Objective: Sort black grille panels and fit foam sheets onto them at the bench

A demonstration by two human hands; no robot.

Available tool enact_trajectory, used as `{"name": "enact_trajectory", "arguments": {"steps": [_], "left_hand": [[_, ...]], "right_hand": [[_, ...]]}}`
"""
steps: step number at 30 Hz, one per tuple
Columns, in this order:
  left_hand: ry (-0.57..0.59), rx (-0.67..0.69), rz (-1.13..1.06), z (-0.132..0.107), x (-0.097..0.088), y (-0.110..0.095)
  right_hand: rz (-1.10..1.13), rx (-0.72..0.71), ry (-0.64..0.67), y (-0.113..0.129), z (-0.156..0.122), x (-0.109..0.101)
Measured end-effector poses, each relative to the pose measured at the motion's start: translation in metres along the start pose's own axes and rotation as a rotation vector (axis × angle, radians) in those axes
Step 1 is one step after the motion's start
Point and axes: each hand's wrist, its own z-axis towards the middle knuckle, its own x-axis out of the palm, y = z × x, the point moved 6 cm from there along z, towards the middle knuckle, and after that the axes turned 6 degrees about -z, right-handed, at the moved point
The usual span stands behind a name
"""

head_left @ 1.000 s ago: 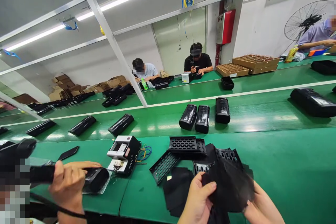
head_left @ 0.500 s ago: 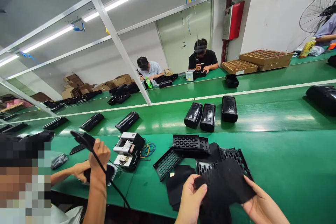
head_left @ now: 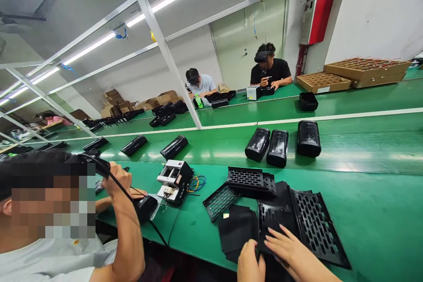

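My right hand [head_left: 289, 251] lies flat, fingers spread, on a thin black sheet [head_left: 269, 233] that rests over a black perforated grille [head_left: 313, 224] at the near edge of the green bench. Just to its left, my left hand [head_left: 249, 266] is curled at the sheet's near edge, apparently pinching it; the lower part of the grip is out of frame. A pile of similar black sheets [head_left: 236, 229] lies just left of the hands. Behind them are a stack of grilles [head_left: 251, 180] and a single grille [head_left: 220, 200].
A co-worker at my left holds a corded tool [head_left: 101, 167] above a black housing [head_left: 145, 207]. A white and black device [head_left: 175, 176] with coloured wires sits nearby. Three black housings [head_left: 280, 145] stand on the conveyor [head_left: 363, 145]. Two people work across it, with cardboard trays [head_left: 324, 81] to their right.
Both hands held the black sheet up in the air; now it lies on the grille under my right hand. The co-worker has raised the corded tool. The view has swung left.
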Motion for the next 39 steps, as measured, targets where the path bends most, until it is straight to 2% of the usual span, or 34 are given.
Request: {"name": "enact_trajectory", "arguments": {"steps": [2, 4, 6, 8, 12, 14, 18, 21, 24, 26, 30, 33, 35, 39], "left_hand": [[-0.023, 0.062, -0.054, 0.002, -0.006, -0.005], [-0.051, 0.103, -0.124, 0.003, -0.016, -0.011], [-0.082, 0.115, -0.191, 0.005, -0.029, -0.015], [-0.116, 0.109, -0.252, 0.006, -0.044, -0.018], [-0.102, 0.089, -0.345, 0.009, -0.067, -0.019], [-0.045, 0.091, -0.333, 0.011, -0.069, -0.021], [0.027, 0.121, -0.323, 0.013, -0.064, -0.028], [0.080, 0.124, -0.382, 0.013, -0.061, -0.035], [0.159, 0.149, -0.408, 0.010, -0.063, -0.048], [0.174, 0.167, -0.434, 0.009, -0.067, -0.058], [0.079, 0.120, -0.523, 0.014, -0.077, -0.066], [-0.029, 0.047, -0.615, 0.019, -0.079, -0.063], [-0.086, -0.031, -0.774, 0.020, -0.074, -0.057], [-0.065, -0.152, -1.067, 0.019, -0.054, -0.043]], "right_hand": [[-0.153, -0.043, 0.150, 0.000, -0.003, 0.012], [-0.219, -0.056, 0.175, 0.006, -0.007, 0.009], [-0.212, -0.055, 0.135, 0.014, -0.010, 0.000], [-0.163, -0.016, 0.001, 0.017, -0.008, -0.014], [-0.005, 0.147, -0.503, -0.001, -0.001, -0.053], [0.048, 0.249, -0.601, -0.016, 0.005, -0.061], [-0.015, 0.460, -0.489, -0.042, 0.015, -0.063], [-0.040, 0.517, -0.403, -0.044, 0.017, -0.069], [0.024, 0.465, -0.315, -0.027, 0.016, -0.078], [0.151, 0.428, -0.216, -0.010, 0.014, -0.081], [0.458, 0.403, -0.021, 0.017, 0.005, -0.082], [0.461, 0.454, -0.047, 0.012, 0.000, -0.082], [0.412, 0.473, -0.103, 0.003, 0.000, -0.081], [0.305, 0.521, -0.216, -0.012, -0.003, -0.079]]}}
